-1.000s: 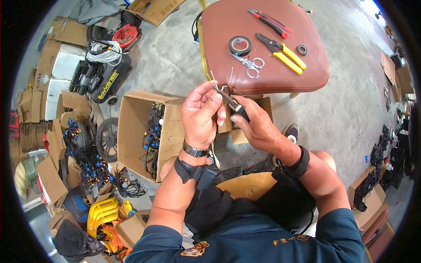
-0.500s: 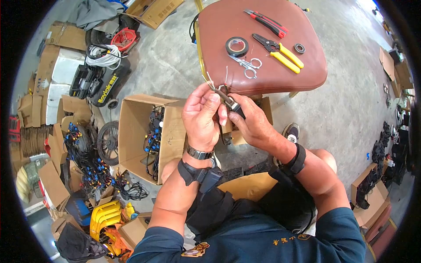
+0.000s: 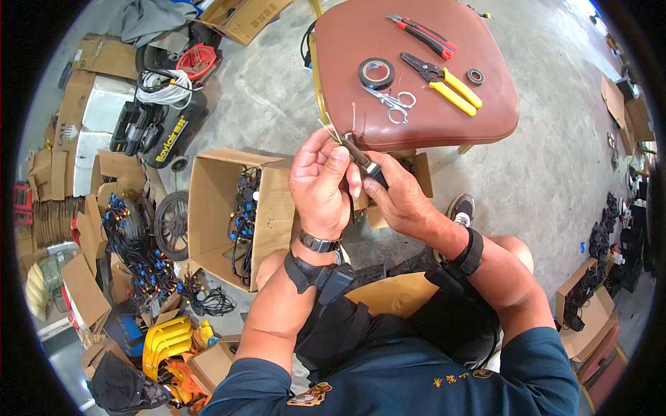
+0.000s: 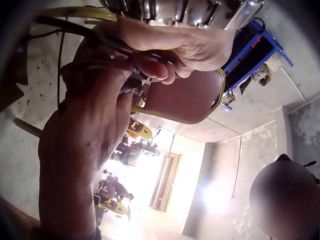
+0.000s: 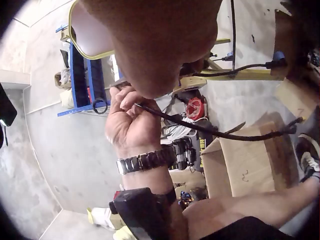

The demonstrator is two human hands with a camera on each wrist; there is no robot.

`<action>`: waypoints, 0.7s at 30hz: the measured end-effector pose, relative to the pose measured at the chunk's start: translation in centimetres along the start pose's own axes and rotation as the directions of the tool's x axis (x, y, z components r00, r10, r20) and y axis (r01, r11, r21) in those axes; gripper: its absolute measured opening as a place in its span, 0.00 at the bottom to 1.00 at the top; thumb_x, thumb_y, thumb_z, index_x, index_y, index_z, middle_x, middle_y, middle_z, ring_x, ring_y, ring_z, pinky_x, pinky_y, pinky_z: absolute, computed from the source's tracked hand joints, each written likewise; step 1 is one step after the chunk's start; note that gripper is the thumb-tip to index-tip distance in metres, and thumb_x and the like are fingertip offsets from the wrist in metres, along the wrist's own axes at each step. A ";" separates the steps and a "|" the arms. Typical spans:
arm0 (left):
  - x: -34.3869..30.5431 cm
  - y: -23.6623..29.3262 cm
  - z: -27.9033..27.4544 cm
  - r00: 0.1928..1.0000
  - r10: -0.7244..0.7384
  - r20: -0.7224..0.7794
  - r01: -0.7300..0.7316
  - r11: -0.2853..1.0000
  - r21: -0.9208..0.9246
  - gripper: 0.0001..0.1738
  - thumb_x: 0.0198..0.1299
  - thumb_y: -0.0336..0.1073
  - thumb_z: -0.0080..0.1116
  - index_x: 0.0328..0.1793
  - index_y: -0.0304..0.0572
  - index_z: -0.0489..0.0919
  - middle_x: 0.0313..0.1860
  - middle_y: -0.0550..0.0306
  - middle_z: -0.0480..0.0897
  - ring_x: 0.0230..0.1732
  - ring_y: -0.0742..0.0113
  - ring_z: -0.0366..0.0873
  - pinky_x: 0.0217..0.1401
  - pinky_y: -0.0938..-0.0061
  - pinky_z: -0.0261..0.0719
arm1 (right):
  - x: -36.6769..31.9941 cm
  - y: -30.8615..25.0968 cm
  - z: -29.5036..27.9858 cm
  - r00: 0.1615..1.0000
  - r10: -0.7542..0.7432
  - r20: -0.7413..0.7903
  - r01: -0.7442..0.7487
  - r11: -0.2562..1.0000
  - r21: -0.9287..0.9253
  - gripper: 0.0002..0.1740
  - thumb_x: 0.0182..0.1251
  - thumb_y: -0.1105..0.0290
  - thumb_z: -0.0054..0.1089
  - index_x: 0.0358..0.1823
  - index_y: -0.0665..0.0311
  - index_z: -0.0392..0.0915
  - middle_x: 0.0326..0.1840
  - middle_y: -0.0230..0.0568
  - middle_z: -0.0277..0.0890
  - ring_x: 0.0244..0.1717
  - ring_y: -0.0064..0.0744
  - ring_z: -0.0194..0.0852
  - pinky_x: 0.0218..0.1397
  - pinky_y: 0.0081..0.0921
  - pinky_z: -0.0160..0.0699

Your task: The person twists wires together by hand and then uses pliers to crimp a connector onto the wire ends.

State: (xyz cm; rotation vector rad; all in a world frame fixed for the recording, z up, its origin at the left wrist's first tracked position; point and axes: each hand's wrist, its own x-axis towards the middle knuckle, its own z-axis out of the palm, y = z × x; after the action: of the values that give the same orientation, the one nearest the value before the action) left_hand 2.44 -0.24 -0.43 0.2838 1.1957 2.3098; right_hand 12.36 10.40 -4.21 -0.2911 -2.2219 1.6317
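Observation:
My left hand (image 3: 320, 184) pinches a cable end between thumb and fingers, and thin pale wires (image 3: 329, 127) fan out beyond the fingertips. A thin upright wire with a red part (image 3: 354, 119) stands beside them. My right hand (image 3: 406, 191) grips a black piece with a pale band (image 3: 374, 171), and a brownish rod-like part (image 3: 356, 154) runs from it to the left fingertips; I cannot tell its exact kind. In the right wrist view a black cable (image 5: 215, 131) trails from the left hand (image 5: 134, 125). Both hands meet at the stool's near edge.
On the brown padded seat (image 3: 416, 128) lie black tape (image 3: 363, 73), folding scissors (image 3: 397, 114), yellow-handled wire strippers (image 3: 454, 93), a red-and-black cutter (image 3: 431, 43) and a small ring bearing (image 3: 475, 76). An open carton (image 3: 215, 201) stands left; wire bundles (image 3: 149, 260) lie beyond it.
The wire tips have tilted slightly left and down at the left fingertips. Both hands keep their hold, and the head view has shifted a little.

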 end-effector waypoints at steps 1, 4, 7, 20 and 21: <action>-0.1 -0.1 0.1 1.000 0.010 -0.006 -0.010 1.000 0.000 0.19 0.68 0.27 0.59 0.65 0.40 0.76 0.39 0.61 0.81 0.26 0.71 0.77 0.20 0.78 0.72 | 0.0 0.0 0.0 1.000 0.004 0.001 -0.004 1.000 0.007 0.26 0.64 0.77 0.64 0.63 0.68 0.68 0.55 0.57 0.75 0.59 0.60 0.73 0.61 0.45 0.73; -0.3 -0.3 0.4 0.999 0.032 -0.021 -0.032 0.999 0.002 0.20 0.69 0.27 0.59 0.66 0.40 0.75 0.40 0.60 0.81 0.26 0.71 0.77 0.20 0.78 0.72 | 0.0 0.1 0.1 1.000 -0.012 -0.011 0.012 1.000 0.019 0.25 0.64 0.77 0.65 0.62 0.68 0.68 0.54 0.57 0.75 0.58 0.60 0.73 0.60 0.44 0.73; -0.4 -0.3 0.5 0.999 0.035 -0.024 -0.035 0.999 0.003 0.20 0.69 0.27 0.60 0.67 0.39 0.75 0.41 0.61 0.81 0.27 0.72 0.77 0.20 0.79 0.72 | -0.1 0.3 0.2 1.000 0.022 -0.018 -0.022 1.000 0.002 0.24 0.64 0.76 0.65 0.61 0.68 0.69 0.54 0.57 0.75 0.58 0.59 0.74 0.59 0.45 0.74; 0.0 0.3 -0.4 0.999 0.015 -0.038 -0.010 0.992 0.130 0.23 0.66 0.26 0.62 0.67 0.38 0.73 0.38 0.61 0.81 0.22 0.76 0.73 0.19 0.84 0.65 | 1.0 -2.4 -3.6 0.950 0.198 0.243 -0.171 0.977 -0.127 0.19 0.70 0.62 0.60 0.51 0.71 0.71 0.35 0.63 0.77 0.41 0.63 0.80 0.45 0.48 0.76; -0.1 0.4 -0.5 0.999 0.013 -0.044 -0.006 0.989 0.145 0.23 0.66 0.26 0.62 0.67 0.38 0.73 0.38 0.61 0.81 0.22 0.76 0.73 0.18 0.84 0.65 | 1.4 -2.9 -4.2 0.937 0.218 0.273 -0.189 0.973 -0.131 0.19 0.71 0.61 0.59 0.49 0.71 0.71 0.33 0.63 0.77 0.39 0.63 0.80 0.43 0.48 0.75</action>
State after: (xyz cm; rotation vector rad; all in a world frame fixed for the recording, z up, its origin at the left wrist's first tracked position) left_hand 2.17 -0.77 -0.43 0.2917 1.3897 2.2518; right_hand 12.93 13.69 -0.14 -0.3419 -2.5731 1.7642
